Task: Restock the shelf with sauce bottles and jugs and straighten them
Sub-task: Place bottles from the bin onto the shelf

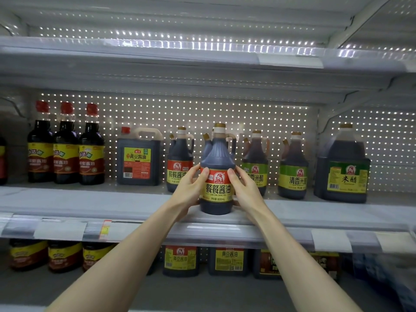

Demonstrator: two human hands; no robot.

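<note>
Left hand (191,190) and right hand (245,190) grip the centre soy sauce bottle (217,154), hiding most of a second bottle (233,140) behind it.

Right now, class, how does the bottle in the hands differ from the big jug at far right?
The bottle has a red and yellow label; the jug a green one. The bottle is slimmer and further forward than the jug. The left hand and right hand grip the bottle, not the jug. Both hold dark liquid.

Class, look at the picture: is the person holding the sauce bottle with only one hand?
No, both the left hand and right hand hold the sauce bottle.
</note>
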